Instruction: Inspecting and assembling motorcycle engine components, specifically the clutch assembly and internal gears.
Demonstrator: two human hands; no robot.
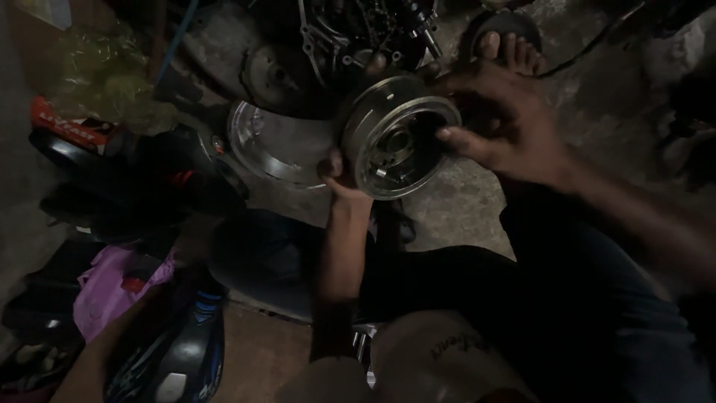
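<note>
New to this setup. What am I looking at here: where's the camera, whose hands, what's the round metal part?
There is one picture, taken by a camera worn on a person's head and looking down at their own two bare hands. No robot is involved. The light is dim.

Both hands hold a round, cup-shaped metal drum, open side facing the camera. The left hand supports it from below; the right hand grips its right rim.

Behind it lies a shiny round metal cover, and above that a dark engine block. These rest on a rough concrete floor, where a sandalled foot also shows. A pink cloth and a blue-and-black bottle lie at lower left.
</note>
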